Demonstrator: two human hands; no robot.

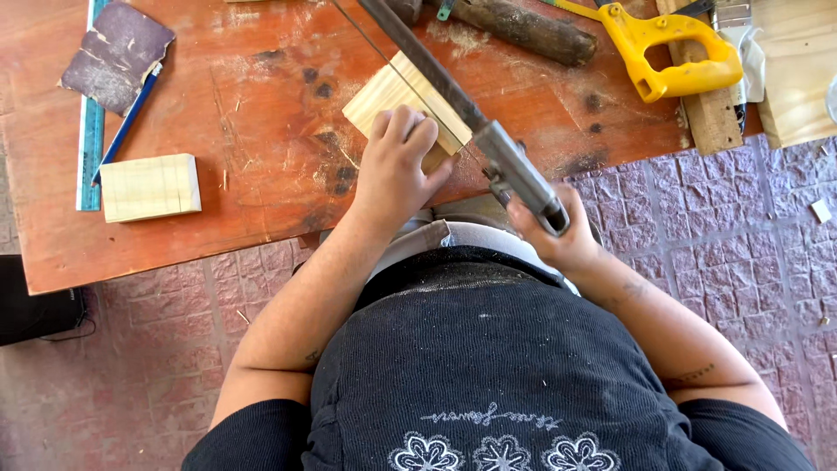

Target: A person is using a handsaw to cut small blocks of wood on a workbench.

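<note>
- Near the table's (261, 174) left edge lie a sheet of dark sandpaper (118, 54), a blue-green ruler (90, 122) and a blue pencil (129, 118); just beside them sits a pale spare wood block (150, 187), untouched
- The left hand (394, 170) lies flat on the pale wood block being cut (403, 100) at the table's front edge, fingers (410, 126) pressed together and bearing down on its near end; the block looks light, stiff and dry, so it would likely slide on the dusty top unless pinned like this, well clear of the cut line
- The hacksaw (453, 96) crosses the block on a slant, its thin blade resting in the wood; the metal frame looks rigid, the blade itself probably springy and easy to bend if twisted
- The right hand (554, 235) is off the front edge, fingers curled tight around the saw's grip, which seems the sound place to hold it
- Toward the far right corner rest a rough wooden handle (523, 30), a yellow-handled saw (671, 52) and a wood offcut (798, 70)
</note>
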